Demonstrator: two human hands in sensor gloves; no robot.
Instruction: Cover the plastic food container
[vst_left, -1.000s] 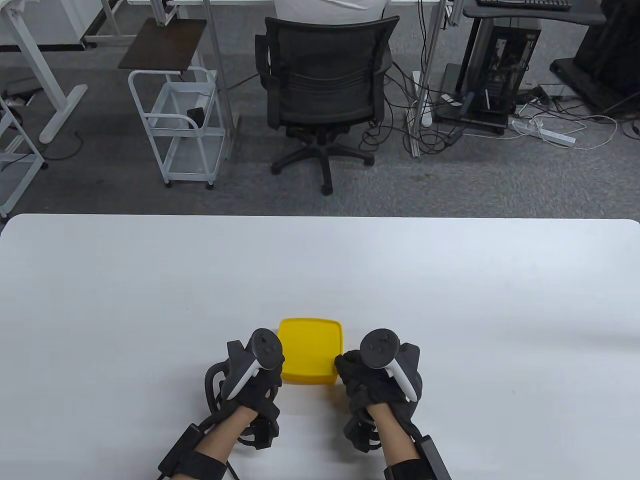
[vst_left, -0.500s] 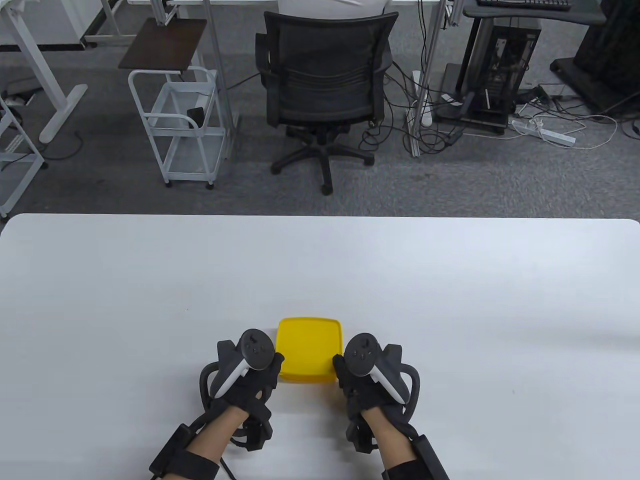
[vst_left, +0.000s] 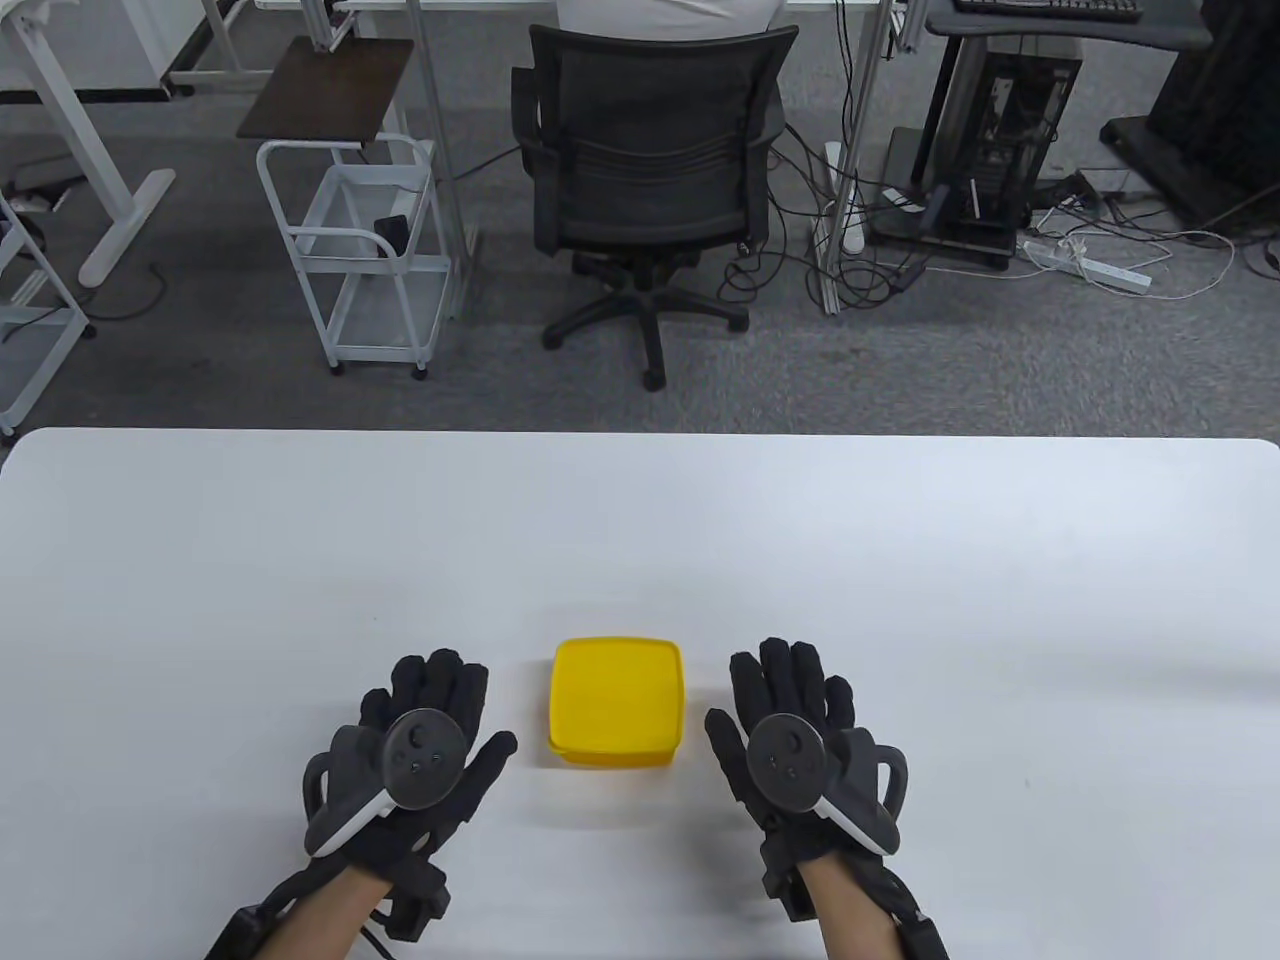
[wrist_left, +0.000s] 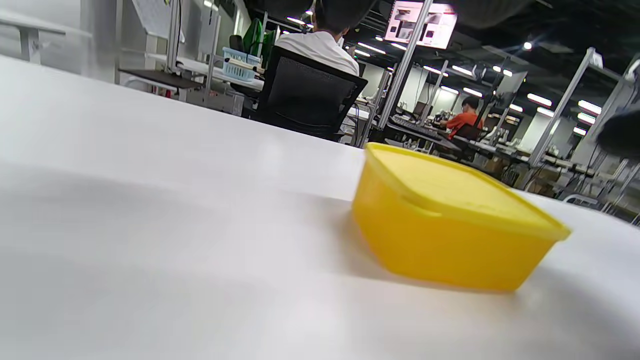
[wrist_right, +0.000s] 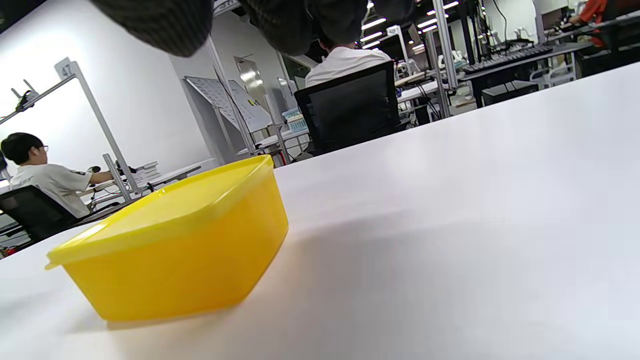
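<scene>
Table view: the yellow container (vst_left: 615, 702), lid (vst_left: 615, 690) seated, stands on the table (vst_left: 640, 540). The left hand (vst_left: 415, 745) lies left of it, the right hand (vst_left: 800, 740) right, both flat, fingers spread, about equally near, touching nothing.

Left wrist view: container (wrist_left: 450, 220) lies right, apart.

Right wrist view: container (wrist_right: 175, 245) lies left; lid level all round.

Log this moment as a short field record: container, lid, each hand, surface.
container: yellow plastic food container, standing on the table
lid: yellow lid on top, covering the container
left hand: left hand flat, fingers spread, left of the container, not touching it
right hand: right hand flat, fingers spread, right of it, apart
surface: white table
</scene>
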